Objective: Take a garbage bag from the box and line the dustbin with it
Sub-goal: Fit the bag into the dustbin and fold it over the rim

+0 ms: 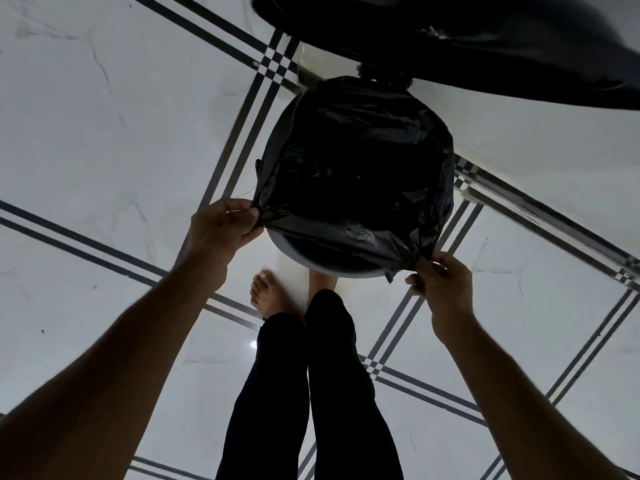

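1. Garbage bag (353, 161), black and glossy, is sitting stretched over the mouth of the dustbin (322, 263); its film is covering the far rim and both sides and sagging into the opening.
2. We are seeing the near rim of the dustbin still bare: a pale grey curved edge is showing below the bag's taut front hem.
3. We are pinching the bag's left corner with the left hand (221, 230); the fingers (239, 214) are closed on a bunched fold of plastic just beside the bin's left side.
4. We are pinching the opposite corner with the right hand (441, 282); its fingers (424, 268) are closed on a gathered tail of film at the near right of the rim.
5. The hem is running tight in a straight line between the two hands.
6. The dustbin's lid (450, 39) is standing open, a large dark disc hinged at the far side and filling the upper right of the view; its edge is blurred.
7. We are standing on the floor (104, 133), white marble-look tile with dark double lines, close to the bin; one bare foot (268, 294) is showing beside the base, legs in dark trousers (311, 393).
8. The box is out of view.
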`<state>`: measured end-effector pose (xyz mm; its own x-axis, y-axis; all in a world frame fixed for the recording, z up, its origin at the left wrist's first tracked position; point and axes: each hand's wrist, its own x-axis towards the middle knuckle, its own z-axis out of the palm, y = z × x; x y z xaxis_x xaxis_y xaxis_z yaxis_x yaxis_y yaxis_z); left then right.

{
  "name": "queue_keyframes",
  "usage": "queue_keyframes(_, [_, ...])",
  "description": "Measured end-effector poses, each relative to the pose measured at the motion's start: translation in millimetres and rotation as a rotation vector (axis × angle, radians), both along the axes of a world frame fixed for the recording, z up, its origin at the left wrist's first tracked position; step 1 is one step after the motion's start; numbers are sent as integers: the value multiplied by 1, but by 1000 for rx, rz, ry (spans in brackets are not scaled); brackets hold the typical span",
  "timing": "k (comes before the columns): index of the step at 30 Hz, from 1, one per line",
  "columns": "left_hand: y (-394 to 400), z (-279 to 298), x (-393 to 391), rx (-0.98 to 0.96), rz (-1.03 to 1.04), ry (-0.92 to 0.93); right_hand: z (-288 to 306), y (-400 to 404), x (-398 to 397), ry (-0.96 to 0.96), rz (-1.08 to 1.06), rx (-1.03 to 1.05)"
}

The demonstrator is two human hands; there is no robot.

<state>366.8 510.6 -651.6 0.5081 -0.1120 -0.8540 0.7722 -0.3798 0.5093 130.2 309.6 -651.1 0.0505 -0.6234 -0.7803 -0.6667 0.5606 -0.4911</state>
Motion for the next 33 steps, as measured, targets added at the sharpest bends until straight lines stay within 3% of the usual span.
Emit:
queue_keyframes(4, [-8,4,0,107,-188,-123,1,-2,-2,-1,38,2])
queue_keyframes(7, [-15,6,-5,329,-493,-314,4,3,-7,98,297,-184])
queue_keyframes(10, [-22,8,-9,443,-564,-346,14,14,-6,132,456,-311])
queue_keyframes(14, [-26,7,-12,437,-354,-248,16,31,-2,96,375,-298])
queue_keyframes(18, [-29,9,-13,316,-26,-101,0,31,4,25,-20,-49])
queue_keyframes(23, [-32,20,-13,91,333,85,1,24,2,-77,-126,210])
queue_keyframes(28, [-21,21,-30,-96,334,280,3,8,-7,-106,-39,360])
queue_keyframes(33, [-6,17,-39,-231,317,294,2,-6,-6,-81,88,404])
